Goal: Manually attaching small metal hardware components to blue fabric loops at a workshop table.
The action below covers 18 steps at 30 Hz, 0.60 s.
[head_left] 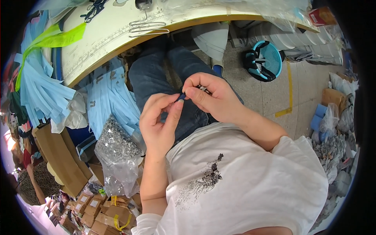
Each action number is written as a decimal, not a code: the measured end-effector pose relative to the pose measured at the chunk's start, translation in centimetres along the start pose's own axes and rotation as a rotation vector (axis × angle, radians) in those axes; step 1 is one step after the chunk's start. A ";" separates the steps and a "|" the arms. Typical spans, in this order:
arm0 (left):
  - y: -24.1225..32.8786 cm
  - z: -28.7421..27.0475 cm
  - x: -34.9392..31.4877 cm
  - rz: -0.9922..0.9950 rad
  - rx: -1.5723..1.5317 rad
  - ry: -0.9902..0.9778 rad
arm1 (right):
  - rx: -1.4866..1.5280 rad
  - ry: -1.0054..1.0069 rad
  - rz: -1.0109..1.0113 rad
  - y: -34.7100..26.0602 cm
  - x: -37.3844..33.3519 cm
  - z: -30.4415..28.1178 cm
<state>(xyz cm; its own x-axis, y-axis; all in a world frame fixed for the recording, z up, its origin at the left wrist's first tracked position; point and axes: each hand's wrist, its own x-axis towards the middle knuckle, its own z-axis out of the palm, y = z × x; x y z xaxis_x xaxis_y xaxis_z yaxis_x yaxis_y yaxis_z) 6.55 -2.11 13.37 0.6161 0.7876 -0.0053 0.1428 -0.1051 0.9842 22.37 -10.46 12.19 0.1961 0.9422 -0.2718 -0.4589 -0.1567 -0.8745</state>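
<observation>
left hand (158, 121): fingers pinched narrow on small blue piece (181, 96) | right hand (211, 98): curled tight, gripping it from 3 o'clock | jeans (156, 74) underneath

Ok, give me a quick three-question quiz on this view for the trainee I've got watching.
1. True or false: the left hand and the right hand both pinch the small dark blue piece.
2. Multiple choice: what fills the clear plastic bag on the person's left? A) small shiny metal pieces B) folded white shirts C) yellow tape rolls
3. Fill in: the round turquoise basket sits on the ____.

Key
1. True: fingers of both hands meet on it, over the lap.
2. A
3. Floor, beyond the right hand and near the yellow floor line.
</observation>
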 end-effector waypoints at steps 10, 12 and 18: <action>0.0 0.0 -0.1 0.025 0.018 -0.046 | 0.082 0.093 0.048 0.8 -0.7 -0.8; 0.1 0.0 -0.5 0.020 0.015 -0.018 | 0.079 0.034 0.056 1.2 -0.5 -0.9; 0.5 -0.3 -0.8 -0.007 0.035 0.010 | -0.125 -0.027 0.099 0.1 -0.3 -0.7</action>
<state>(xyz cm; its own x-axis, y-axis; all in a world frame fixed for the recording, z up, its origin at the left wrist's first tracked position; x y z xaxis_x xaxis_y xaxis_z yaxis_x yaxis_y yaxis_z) 5.89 -2.59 13.94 0.6072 0.7945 -0.0103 0.1745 -0.1207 0.9772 22.85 -10.94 11.89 0.1316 0.9276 -0.3497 -0.3627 -0.2832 -0.8878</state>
